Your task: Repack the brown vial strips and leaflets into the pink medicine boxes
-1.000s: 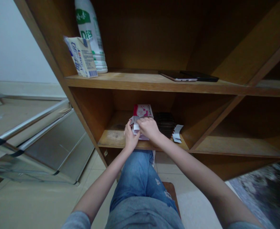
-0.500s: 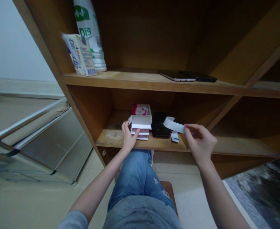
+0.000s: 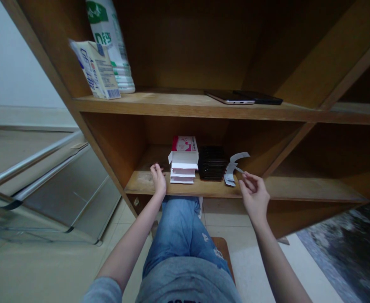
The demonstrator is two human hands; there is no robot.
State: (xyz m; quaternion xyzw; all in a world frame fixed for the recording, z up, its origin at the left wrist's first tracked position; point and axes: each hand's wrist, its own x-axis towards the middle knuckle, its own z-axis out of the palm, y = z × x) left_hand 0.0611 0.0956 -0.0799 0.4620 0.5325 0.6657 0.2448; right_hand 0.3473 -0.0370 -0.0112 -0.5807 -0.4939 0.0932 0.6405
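Note:
My left hand (image 3: 158, 179) rests on the lower shelf (image 3: 147, 185), fingers loose and holding nothing, just left of a pink-and-white box (image 3: 185, 145) with an open flap that sits on a small white stack (image 3: 182, 176). A black stack (image 3: 212, 163) stands right of the box. My right hand (image 3: 254, 191) hovers at the shelf's front edge, its fingertips pinching the end of a curled white paper strip (image 3: 239, 156) above a few more strips (image 3: 228, 179) lying beside the black stack.
On the upper shelf (image 3: 178, 105) stand a milk carton (image 3: 96, 69) and a white-and-green bag (image 3: 109, 42); two flat phones (image 3: 232, 97) lie to the right. A metal frame (image 3: 46, 168) leans at left. My knees and a wooden stool (image 3: 223, 250) are below.
My right hand left the box, pulled out a white strip, swung right, then lowered it toward the strips. My left hand slid off the box onto the shelf.

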